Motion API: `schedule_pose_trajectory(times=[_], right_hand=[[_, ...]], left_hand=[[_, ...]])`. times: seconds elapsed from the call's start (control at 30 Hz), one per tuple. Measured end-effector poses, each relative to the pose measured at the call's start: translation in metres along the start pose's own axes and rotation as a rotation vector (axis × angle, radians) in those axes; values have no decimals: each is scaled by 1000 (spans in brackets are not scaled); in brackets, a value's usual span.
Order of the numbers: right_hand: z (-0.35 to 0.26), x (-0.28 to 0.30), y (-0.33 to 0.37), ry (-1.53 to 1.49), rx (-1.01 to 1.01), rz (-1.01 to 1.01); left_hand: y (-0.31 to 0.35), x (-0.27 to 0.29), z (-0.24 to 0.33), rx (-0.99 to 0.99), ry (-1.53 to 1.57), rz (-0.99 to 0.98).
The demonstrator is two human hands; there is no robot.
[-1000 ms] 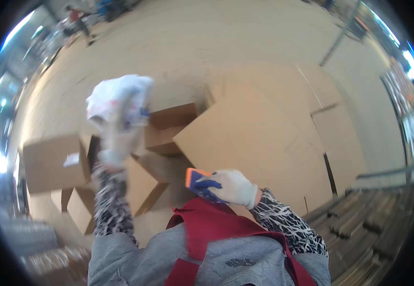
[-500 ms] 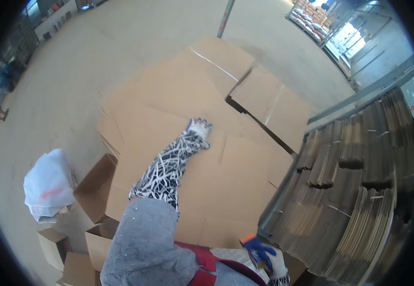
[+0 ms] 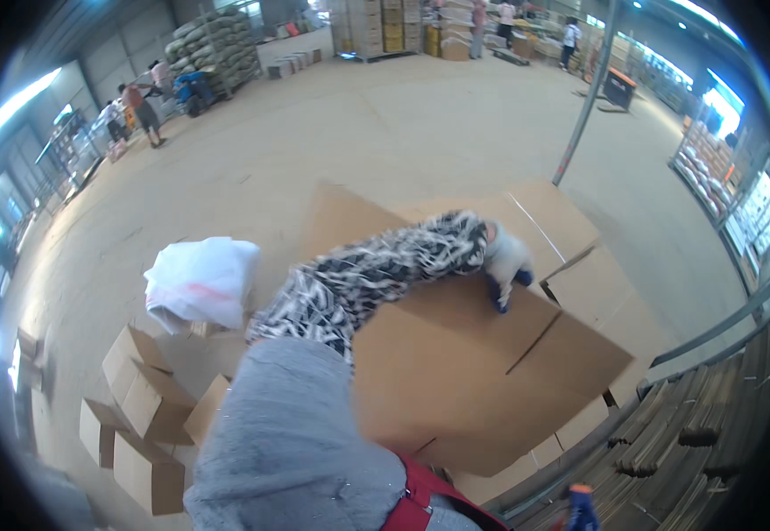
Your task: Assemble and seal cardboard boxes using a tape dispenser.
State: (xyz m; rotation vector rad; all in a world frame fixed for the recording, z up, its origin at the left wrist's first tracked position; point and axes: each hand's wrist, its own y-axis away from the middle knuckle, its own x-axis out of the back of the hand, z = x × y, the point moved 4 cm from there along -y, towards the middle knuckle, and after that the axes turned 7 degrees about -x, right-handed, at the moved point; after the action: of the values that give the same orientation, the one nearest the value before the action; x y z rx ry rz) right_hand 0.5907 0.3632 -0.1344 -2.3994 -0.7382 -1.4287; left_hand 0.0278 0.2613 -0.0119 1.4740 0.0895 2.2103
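My left hand [image 3: 509,261], in a white glove with blue fingertips, bends over the upper edge of a flattened cardboard box [image 3: 456,372] and grips it. This brown box is lifted and tilted above a stack of flat cardboard [image 3: 606,288]. My left arm, in a black-and-white patterned oversleeve, reaches across it. At the lower edge my right hand [image 3: 582,515] shows only in part, its blue glove closed around an orange-ended tool [image 3: 581,488] that looks like a tape dispenser. Most of that tool is hidden.
Bundled flat cardboard [image 3: 695,434] stands in a metal rack at the right. Opened boxes [image 3: 146,407] and a white sack [image 3: 201,279] lie on the floor at left. A metal pole [image 3: 587,102] rises beyond the stack. People [image 3: 141,111] stand far off.
My left hand, flat on the cardboard before, has moved right and now holds up a flattened box by its edge. The view has tilted up. My right hand sits lower and farther right.
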Motion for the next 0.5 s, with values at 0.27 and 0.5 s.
schedule_pose_trajectory(times=[0.27,0.5], right_hand=[[-53,130,21,-483,144,274],[-397,53,14,414,620,-182]], left_hand=[[134,57,153,-145,-480,446],[126,-30,162,28,-710,933]])
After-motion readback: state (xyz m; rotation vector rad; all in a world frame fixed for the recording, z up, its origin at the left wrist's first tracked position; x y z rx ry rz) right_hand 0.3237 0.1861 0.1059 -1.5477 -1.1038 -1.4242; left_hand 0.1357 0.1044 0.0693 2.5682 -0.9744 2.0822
